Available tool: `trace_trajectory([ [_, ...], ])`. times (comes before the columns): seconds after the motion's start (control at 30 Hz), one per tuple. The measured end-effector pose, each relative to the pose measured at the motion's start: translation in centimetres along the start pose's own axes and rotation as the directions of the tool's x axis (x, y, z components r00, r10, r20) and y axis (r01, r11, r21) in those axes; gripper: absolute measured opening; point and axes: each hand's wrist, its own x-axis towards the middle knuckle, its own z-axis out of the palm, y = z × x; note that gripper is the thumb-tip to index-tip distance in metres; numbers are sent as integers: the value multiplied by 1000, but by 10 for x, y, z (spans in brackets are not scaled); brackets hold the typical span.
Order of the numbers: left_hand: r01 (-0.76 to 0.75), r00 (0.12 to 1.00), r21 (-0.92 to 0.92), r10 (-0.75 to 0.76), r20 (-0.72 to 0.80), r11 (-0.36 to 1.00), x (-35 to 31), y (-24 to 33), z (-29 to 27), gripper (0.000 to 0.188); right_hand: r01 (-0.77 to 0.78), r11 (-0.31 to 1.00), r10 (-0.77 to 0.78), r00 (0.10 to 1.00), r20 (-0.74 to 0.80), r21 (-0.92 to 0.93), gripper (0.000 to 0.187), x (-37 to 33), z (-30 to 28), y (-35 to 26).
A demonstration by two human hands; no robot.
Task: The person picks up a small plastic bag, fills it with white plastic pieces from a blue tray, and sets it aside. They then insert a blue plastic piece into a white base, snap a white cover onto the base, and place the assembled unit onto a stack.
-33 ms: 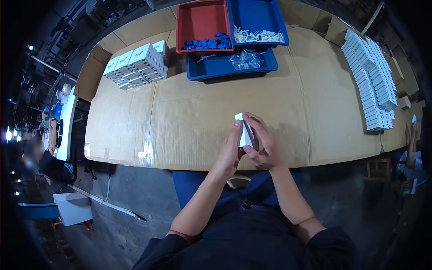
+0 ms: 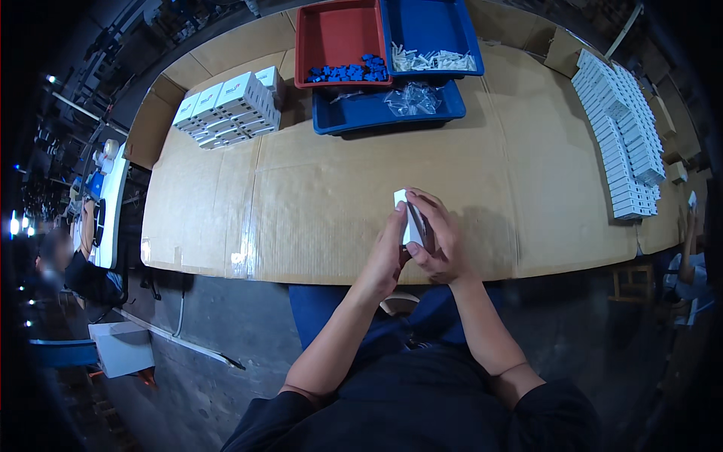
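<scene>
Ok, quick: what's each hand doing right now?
Left hand: closed on the near-left side of a small white box, thumb against it.
Right hand: closed on the same box from the right.

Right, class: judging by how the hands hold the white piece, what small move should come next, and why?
Probably a slight turn of the white piece, to bring its covered sides into view: the left hand and right hand hold it from either side over the cardboard-covered table, hiding much of it.
</scene>
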Motion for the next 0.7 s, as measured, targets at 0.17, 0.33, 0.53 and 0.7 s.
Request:
trace_trajectory([
  [0.17, 33, 997, -34, -30, 72, 999, -5, -8, 9, 60, 140, 985, -152, 980, -128, -99, 68, -5, 8, 11],
  [0.33, 10, 998, 14, -11, 56, 1000, -4, -13, 11, 61, 178, 976, -197, 966, -170, -121, 72, -5, 12, 14],
  [0.53, -12, 1000, -9, 13, 21, 1000, -5, -13, 12, 59, 199, 975, -212, 965, -155, -98, 71, -4, 14, 17],
  [0.7, -29, 999, -21, 30, 20, 999, -3, -15, 10, 64, 189, 976, -203, 970, -135, -110, 70, -4, 15, 16],
])
